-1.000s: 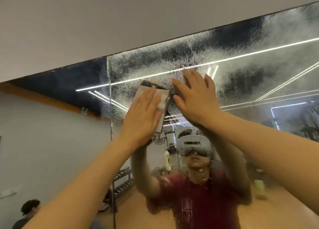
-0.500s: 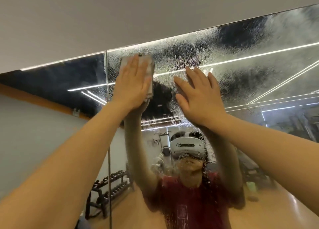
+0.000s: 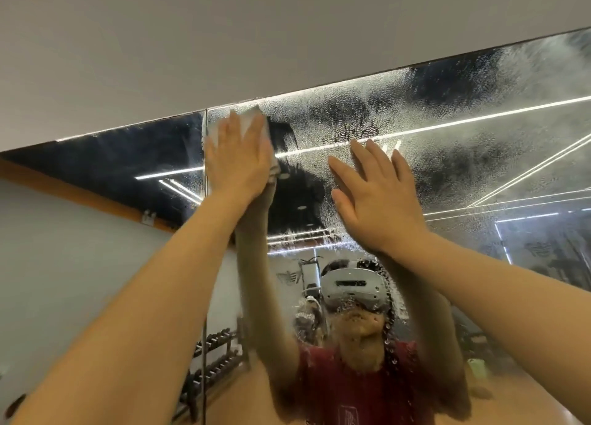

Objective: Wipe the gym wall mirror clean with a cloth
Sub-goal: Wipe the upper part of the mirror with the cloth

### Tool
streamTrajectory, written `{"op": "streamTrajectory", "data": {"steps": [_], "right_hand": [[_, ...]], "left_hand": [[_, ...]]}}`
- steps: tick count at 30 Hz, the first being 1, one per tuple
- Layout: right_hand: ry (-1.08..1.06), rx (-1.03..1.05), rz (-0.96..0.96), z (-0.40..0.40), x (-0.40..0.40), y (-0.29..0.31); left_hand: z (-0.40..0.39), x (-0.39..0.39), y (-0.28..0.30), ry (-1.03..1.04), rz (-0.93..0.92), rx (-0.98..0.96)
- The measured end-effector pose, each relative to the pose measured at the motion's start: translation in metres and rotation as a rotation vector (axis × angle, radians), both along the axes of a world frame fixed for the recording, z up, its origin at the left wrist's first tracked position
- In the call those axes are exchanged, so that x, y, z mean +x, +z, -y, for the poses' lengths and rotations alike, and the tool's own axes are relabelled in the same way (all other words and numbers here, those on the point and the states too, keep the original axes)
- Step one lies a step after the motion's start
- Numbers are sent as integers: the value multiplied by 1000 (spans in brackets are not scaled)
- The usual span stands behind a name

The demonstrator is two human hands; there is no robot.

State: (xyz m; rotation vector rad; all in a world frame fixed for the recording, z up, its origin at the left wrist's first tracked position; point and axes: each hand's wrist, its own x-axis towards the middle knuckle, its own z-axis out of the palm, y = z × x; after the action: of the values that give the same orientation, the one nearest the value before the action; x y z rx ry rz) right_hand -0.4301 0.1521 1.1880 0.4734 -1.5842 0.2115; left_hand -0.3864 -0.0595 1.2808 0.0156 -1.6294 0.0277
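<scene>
While both arms reach up: a person faces a wall mirror, seen from a head-worn camera looking upward.
Mirror: fills the middle and right of the view under a pale wall; a vertical seam splits it into two panels.
Mirror condition: droplets and foam coat much of the right panel; a dark, clearer patch lies between the two hands.
Cloth: pale, pressed to the glass at the mirror's top edge, just right of the seam.
Left hand: flat, fingers together, palm pushing the cloth against the mirror.
Right hand: open, fingers spread, beside the left hand; whether the palm touches the glass cannot be told.
Hidden: most of the cloth sits behind the left hand; only its top and right edges show.
Cut off: both forearms run out of the lower corners of the view.
Hard to make out: reflected gym details are blurred by water; a dumbbell rack shows low on the left, and shapes at far right are unclear.
Reflection: a person in a white headset and red shirt.
Change since half a second ago: the left hand and cloth sit slightly higher against the top edge; the right hand holds about the same place.
Change since a second ago: the cloth has travelled up and left from beside the right hand.
</scene>
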Motion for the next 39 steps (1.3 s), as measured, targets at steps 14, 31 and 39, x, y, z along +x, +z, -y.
{"op": "streamTrajectory", "data": {"steps": [14, 31, 39], "right_hand": [[23, 3, 8, 0, 2, 0], [52, -5, -17, 1, -4, 0], [43, 3, -6, -1, -4, 0]], "left_hand": [[20, -2, 32, 54, -82, 163], [-29, -5, 38, 46, -9, -101], [45, 3, 39, 85, -22, 52]]}}
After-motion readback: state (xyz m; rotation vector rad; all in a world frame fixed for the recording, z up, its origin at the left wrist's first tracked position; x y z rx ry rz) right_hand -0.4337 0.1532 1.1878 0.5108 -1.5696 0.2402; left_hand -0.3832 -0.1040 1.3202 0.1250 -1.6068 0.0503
